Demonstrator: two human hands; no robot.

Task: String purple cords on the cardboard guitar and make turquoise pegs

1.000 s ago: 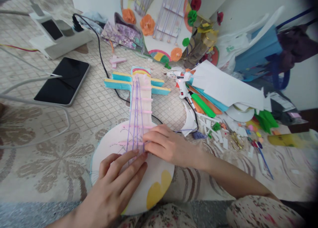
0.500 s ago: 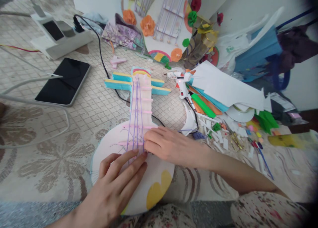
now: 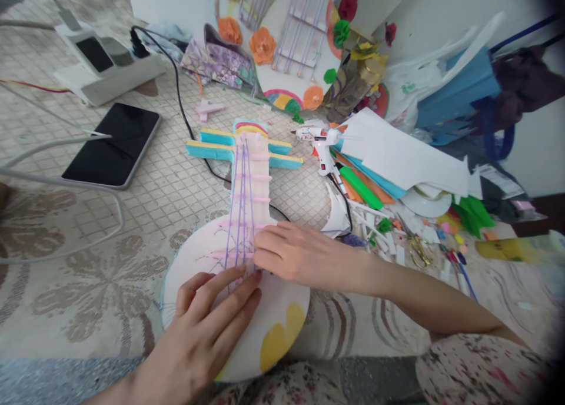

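Observation:
A handmade cardboard guitar [image 3: 282, 293] lies on the table, its round white body toward me and its neck pointing away. Purple yarn strings [image 3: 241, 216] run down the neck over pink strips. My left hand [image 3: 207, 322] rests flat on the body, fingers stretched over the lower ends of the strings. Close by, my right hand [image 3: 295, 255] is closed, its fingertips pinching the rightmost string near the lower pink strip. The fingers partly hide this spot. Blue pegs with yellow edges [image 3: 209, 148] stick out on both sides of the neck's far end.
A white glue gun [image 3: 324, 149] lies right of the neck, its black cord passing under the neck. Beyond are paper sheets [image 3: 397, 146], scissors [image 3: 419, 252] and scraps. At left lie a tablet [image 3: 115, 146] and a power strip [image 3: 115, 78]. Another decorated guitar [image 3: 295, 81] stands behind.
My right hand has shifted very slightly up and left over the strings, its forearm rising a little. My left hand and the guitar have stayed in place.

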